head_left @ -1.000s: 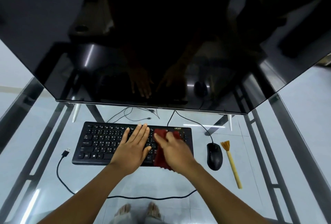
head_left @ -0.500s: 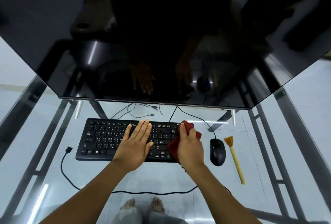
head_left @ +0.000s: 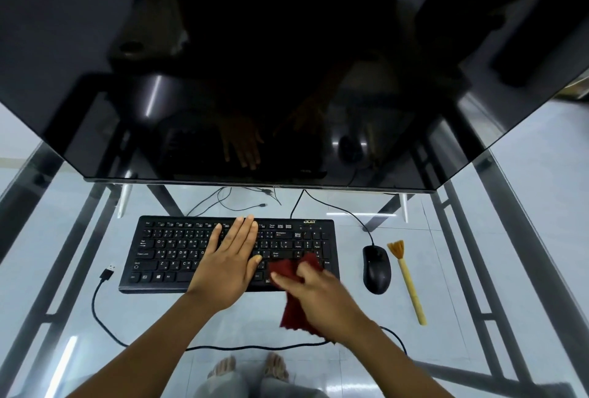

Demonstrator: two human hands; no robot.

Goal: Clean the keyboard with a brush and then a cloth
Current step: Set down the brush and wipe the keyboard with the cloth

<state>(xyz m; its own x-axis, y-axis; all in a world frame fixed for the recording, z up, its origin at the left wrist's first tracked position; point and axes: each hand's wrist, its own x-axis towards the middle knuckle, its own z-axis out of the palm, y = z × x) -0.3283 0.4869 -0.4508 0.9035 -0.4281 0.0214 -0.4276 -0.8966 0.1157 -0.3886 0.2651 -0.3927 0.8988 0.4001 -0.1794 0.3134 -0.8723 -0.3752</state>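
A black keyboard (head_left: pixel 178 254) lies on the glass desk in front of a dark monitor. My left hand (head_left: pixel 228 265) rests flat on the keyboard's middle, fingers straight. My right hand (head_left: pixel 322 295) holds a dark red cloth (head_left: pixel 294 311) at the keyboard's lower right part; the cloth's upper end lies on the keys and its lower end hangs over the front edge onto the glass. A small brush (head_left: pixel 406 279) with a pale wooden handle and orange bristles lies on the desk to the right, untouched.
A black mouse (head_left: pixel 376 268) sits between the keyboard and the brush. A loose USB plug (head_left: pixel 106 271) and its black cable (head_left: pixel 105 324) lie at the left and curve along the front. The large monitor (head_left: pixel 287 79) overhangs the back of the glass desk (head_left: pixel 510 270).
My right hand has drawn the cloth from the keyboard's upper right corner down toward the front edge. My left hand has stayed flat on the keys.
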